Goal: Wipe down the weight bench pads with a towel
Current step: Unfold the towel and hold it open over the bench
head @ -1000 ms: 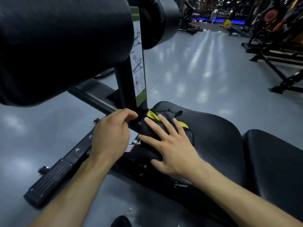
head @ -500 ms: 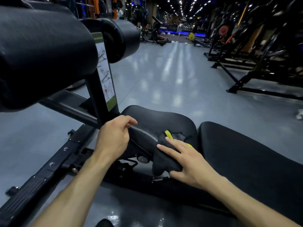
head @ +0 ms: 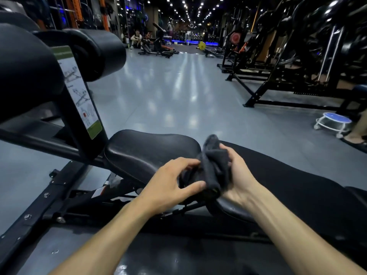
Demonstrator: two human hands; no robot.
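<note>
Towel [head: 215, 167], dark grey to black and soft-looking, sits bunched and crumpled between the two hands, raised just above the near edge of the bench where the seat pad [head: 147, 151] meets the long back pad [head: 297, 175]; its folds stand up in a rounded peak at the top and hang in a thick wad below, and no coloured trim shows on it from this angle; the right hand [head: 237, 175] grips the cloth from the right side, fingers curled round the bundle so that most of them are hidden behind the fabric, thumb edge toward the camera; the left hand [head: 170, 181] pinches the towel's lower left part, thumb stretched along the underside and fingertips tucked against the folds above; both bare forearms reach in from the bottom of the head view. The seat pad is black, smooth and slightly glossy, with a rounded far rim catching pale reflections; the back pad runs off to the right as a flat matte black surface; a black upright post [head: 79, 108] carrying a white and green instruction label [head: 82, 100] rises at the left of the seat, and large black roller pads [head: 25, 70] fill the upper left; the frame's black steel base [head: 39, 203] lies on the grey, shiny floor [head: 178, 92]; beyond it stand dark weight machines [head: 297, 56] on the right and a small white and blue stool [head: 334, 122].
</note>
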